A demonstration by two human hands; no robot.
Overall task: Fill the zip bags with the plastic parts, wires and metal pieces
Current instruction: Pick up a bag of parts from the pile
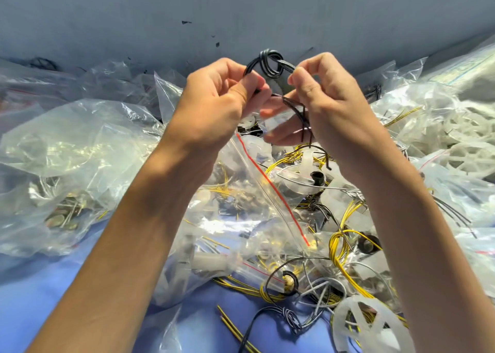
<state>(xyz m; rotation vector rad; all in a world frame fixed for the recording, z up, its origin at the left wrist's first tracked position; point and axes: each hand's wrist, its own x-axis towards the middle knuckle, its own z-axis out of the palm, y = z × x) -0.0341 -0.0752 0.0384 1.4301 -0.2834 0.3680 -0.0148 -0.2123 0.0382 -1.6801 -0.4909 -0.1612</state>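
Left hand (222, 98): fingers curled, thumb and fingertips pinching one side of the black wire (270, 61). Right hand (329, 103): same, thumb and forefinger pinching the other side. Both hands are raised above the pile and close together.

The wire is a multi-strand bundle tied in a loose knot. The knot sits on top, between and just above the fingertips. The bundle's long axis runs roughly left-right from hand to hand. Its loose ends hang down between the palms, pointing at the pile.

Directly below is a zip bag (267, 205) with parts inside, its red seal strip running diagonally from upper left to lower right. Yellow wires (345, 248) lie tangled beside it on the right. A white plastic wheel (369, 323) is at lower right. Filled bags (67, 143) are heaped on the left. Blue cloth (40, 299) lies under it all, with a grey wall (241, 9) behind.
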